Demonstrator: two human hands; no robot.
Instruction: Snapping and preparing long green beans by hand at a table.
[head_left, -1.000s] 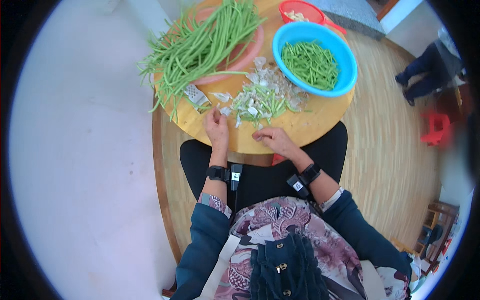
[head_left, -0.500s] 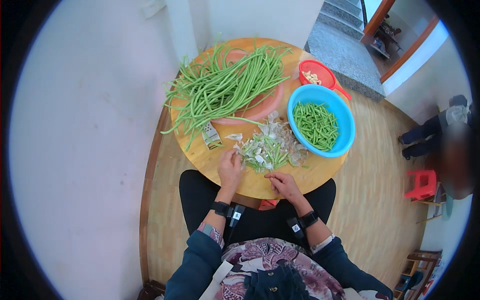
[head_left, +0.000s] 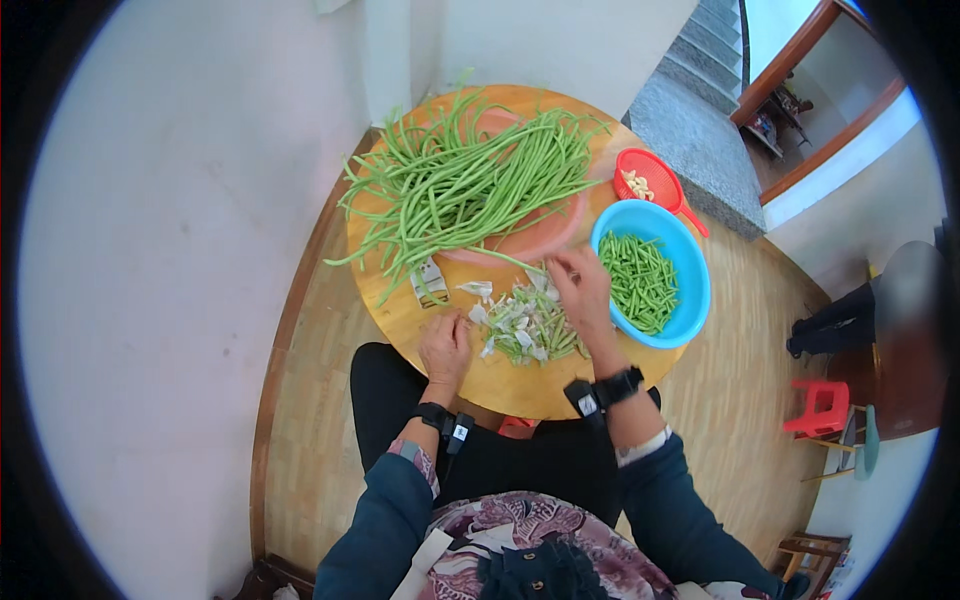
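Observation:
Long green beans (head_left: 480, 185) lie in a big tangled heap on a pink tray (head_left: 540, 238). My right hand (head_left: 585, 292) is over the far side of a pile of bean trimmings and pale papery peelings (head_left: 528, 325). Its fingertips are pinched at the end of one long bean that stretches out from the heap. My left hand (head_left: 446, 348) rests at the near left of the pile, fingers curled; what they hold, if anything, is hidden. Beside my right hand stands a blue basin (head_left: 697, 300) with cut bean pieces (head_left: 640, 280) in it.
Behind the basin sits a red handled strainer (head_left: 665, 180) with peeled garlic cloves. A flat white slotted tool (head_left: 430, 282) lies left of the pile on the round wooden table (head_left: 400, 318). A red stool (head_left: 822, 408) and a person (head_left: 850, 320) are off to the right.
My right hand has moved away from me and up to the end of the long bean. My left hand has shifted slightly down. The view has turned a little.

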